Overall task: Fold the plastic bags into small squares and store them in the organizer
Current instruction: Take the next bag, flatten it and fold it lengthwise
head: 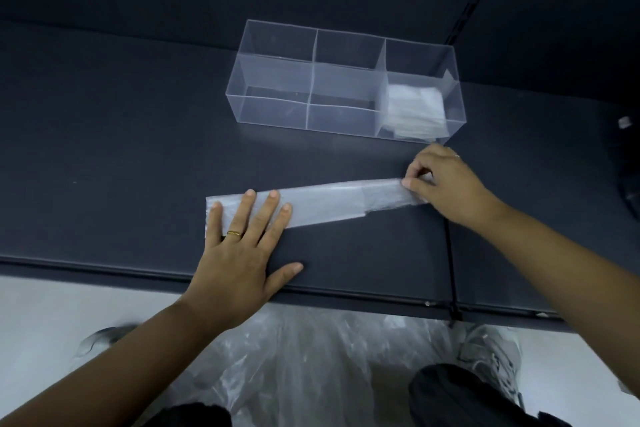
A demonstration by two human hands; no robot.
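1. I see the bag strip [322,203] as thin, translucent, slightly crinkled plastic film.
2. The organizer [270,111] looks to me like clear, glossy, smooth hard plastic.
3. The table [121,149] is dark and matt.
4. A ring [233,234] shines like gold metal.

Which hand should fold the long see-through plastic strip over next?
Probably the right hand: it pinches one end of the long translucent plastic strip, ready to lift, while the left hand lies flat, pinning the other end to the dark table.
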